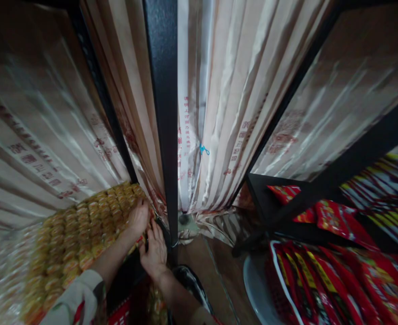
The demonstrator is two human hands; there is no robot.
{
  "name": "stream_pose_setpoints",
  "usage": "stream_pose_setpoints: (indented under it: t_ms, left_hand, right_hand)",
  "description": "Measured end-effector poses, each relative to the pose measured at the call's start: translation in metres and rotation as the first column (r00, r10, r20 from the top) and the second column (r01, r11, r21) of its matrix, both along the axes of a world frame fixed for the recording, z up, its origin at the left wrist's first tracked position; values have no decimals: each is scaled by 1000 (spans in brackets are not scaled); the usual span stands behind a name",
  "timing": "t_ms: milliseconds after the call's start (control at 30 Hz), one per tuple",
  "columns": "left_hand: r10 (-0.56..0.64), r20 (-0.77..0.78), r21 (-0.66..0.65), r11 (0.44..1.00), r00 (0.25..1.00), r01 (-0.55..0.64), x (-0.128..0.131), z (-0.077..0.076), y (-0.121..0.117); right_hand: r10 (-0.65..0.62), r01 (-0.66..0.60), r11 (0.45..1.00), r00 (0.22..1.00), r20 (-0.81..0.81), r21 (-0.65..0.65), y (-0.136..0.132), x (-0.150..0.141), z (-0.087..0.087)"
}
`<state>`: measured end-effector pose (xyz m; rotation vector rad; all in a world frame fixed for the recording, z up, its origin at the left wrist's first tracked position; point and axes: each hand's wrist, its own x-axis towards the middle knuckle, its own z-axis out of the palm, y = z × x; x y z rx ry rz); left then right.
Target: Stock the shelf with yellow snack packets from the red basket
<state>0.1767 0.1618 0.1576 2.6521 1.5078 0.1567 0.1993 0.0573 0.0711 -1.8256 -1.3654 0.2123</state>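
Small golden wrapped packs (94,221) stand in tight rows on the left shelf. My left hand (140,219) reaches over them to the right-hand edge of the rows. Its fingers bend down at the edge packs, and their tips are hidden, so I cannot make out whether they grip one. My right hand (155,253) is just beside it, at the outer side of the same edge. Its fingers are stretched out and lie against the end packs. Dimness and blur hide what lies between the two hands.
A black shelf post (165,113) rises right of my hands, with pale printed curtains (226,113) behind. Clear-wrapped packs (2,266) lie far left. On the right are red packets (341,221) on a shelf, a basket of red bags (348,284) and a pale tub (255,289).
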Motion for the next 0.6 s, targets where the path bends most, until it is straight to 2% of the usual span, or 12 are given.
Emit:
stream_pose_setpoints:
  t_ms: [167, 267, 333, 400, 467, 533, 600]
  left_hand:
    - [-18, 206, 128, 992, 978, -9, -13, 2, -17]
    - [-119, 372, 210, 977, 920, 41, -34, 0, -44]
    - [-202, 465, 239, 966, 862, 97, -54, -9, -70]
    - [-228, 525, 203, 969, 820, 139, -77, -24, -101]
    - [-174, 556, 90, 985, 813, 149, -101, -45, -133]
    - [-65, 546, -72, 990, 835, 124, -124, -71, -163]
    - [75, 478, -259, 964, 875, 59, -144, -98, -187]
  right_hand:
    - [5, -4, 998, 1000, -17, 56, 2, 1, -6]
    - [22, -13, 990, 998, -60, 138, 3, 4, -11]
    - [48, -24, 976, 993, -107, 215, 2, 7, -10]
    - [87, -39, 958, 983, -161, 283, -4, 9, -6]
    - [130, -59, 946, 970, -206, 319, -17, 7, 3]
    - [187, -108, 943, 954, -235, 313, -36, -1, 10]
    - [261, -191, 943, 933, -248, 273, -59, -15, 11]
